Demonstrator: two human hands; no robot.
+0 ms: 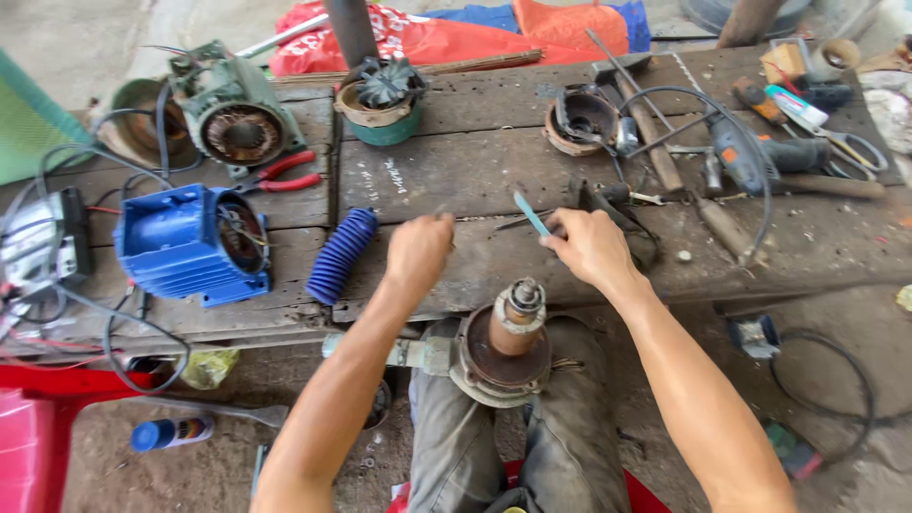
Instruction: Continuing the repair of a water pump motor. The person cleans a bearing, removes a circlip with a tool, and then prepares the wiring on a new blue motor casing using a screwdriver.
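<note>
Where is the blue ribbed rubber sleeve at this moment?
In the head view, the blue ribbed rubber sleeve lies on the worn wooden workbench, left of centre, between the blue motor housing and the left hand.

Worn dark wood-plank tabletop (pixel 475 171), stained w/ chalk marks. On it, L to R: blue motor housing (pixel 190 245), green stator housing (pixel 237 109), red-handled pliers (pixel 283 174), blue ribbed bellows (pixel 342 255), teal-rimmed cup part w/ impeller (pixel 383 100), rusty round end cover (pixel 581 121), hammer (pixel 636 95), blue-grey power drill (pixel 746 157) w/ cable, scissors (pixel 845 142). Small teal blade (pixel 530 213) near front edge.
</note>
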